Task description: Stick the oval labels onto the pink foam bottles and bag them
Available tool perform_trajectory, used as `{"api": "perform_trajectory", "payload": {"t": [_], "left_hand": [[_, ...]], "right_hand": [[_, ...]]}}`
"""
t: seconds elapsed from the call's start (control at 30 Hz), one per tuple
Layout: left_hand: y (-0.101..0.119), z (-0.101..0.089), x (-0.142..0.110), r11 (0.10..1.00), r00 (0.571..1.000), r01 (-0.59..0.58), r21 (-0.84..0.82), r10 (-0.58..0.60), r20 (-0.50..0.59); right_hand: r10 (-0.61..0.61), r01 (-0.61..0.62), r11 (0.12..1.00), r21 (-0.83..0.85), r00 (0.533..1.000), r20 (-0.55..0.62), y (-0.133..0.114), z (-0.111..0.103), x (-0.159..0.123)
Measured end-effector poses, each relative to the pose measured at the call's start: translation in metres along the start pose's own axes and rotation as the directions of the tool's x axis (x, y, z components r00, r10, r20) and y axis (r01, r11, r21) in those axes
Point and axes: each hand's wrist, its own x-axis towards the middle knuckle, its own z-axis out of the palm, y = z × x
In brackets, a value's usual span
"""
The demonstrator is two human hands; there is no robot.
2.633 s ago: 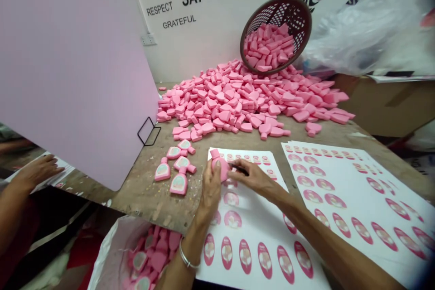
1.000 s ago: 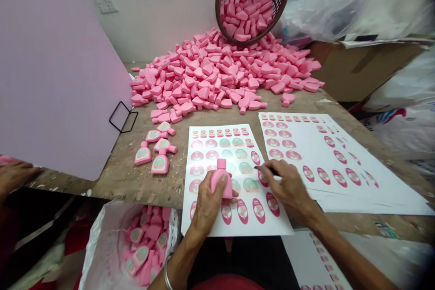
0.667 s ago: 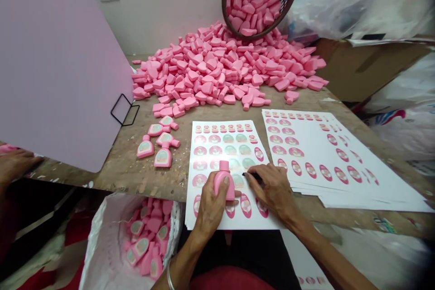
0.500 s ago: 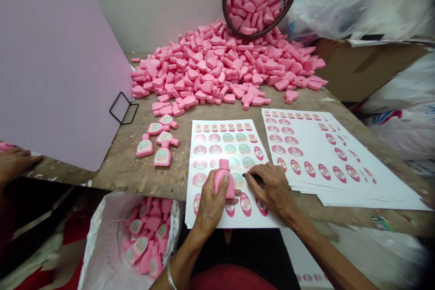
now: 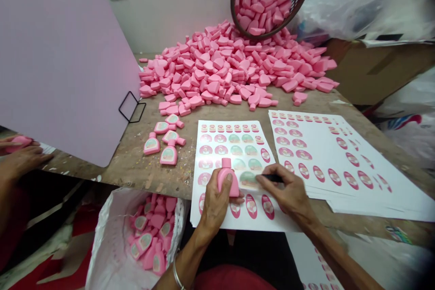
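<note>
My left hand (image 5: 216,199) is closed around a plain pink bottle (image 5: 227,180), its neck pointing up, above a printed sticker sheet (image 5: 217,219). My right hand (image 5: 288,192) grips a slim black tool (image 5: 273,178); its tip is hard to make out. The thumb and fingertip of that hand touch the right edge of a green sticker (image 5: 248,178), whose lower edge looks lifted off the sheet. Left of the sheet lie several pink bottles (image 5: 169,154) with green labels on them.
Behind, a large heap of pink bottles (image 5: 217,68) spreads below a tilted brown basket (image 5: 234,7). More sticker sheets (image 5: 316,145) lie to the right. A white sack (image 5: 108,235) of bottles stands below the table edge. A pink panel (image 5: 68,54) on the left partly hides another person's hands (image 5: 27,158).
My right hand came down from the held bottle to the sheet, reached the green sticker, then drew slightly right with its edge. My left hand lowered the bottle and keeps it over the sheet.
</note>
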Motion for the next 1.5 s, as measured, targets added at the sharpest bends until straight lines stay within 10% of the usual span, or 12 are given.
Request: {"api": "perform_trajectory", "payload": {"t": [0.3,1.5], "left_hand": [[0.011,0.006,-0.006,0.915,0.994,0.079,-0.395,-0.041,0.104],[0.017,0.003,-0.007,0.902,0.989,0.093,-0.421,-0.035,0.143]], "right_hand": [[0.094,-0.118,0.969,0.217,0.989,0.117,-0.049,0.003,0.001],[0.026,-0.040,0.977,0.210,0.997,0.067,-0.057,0.010,-0.001]]}}
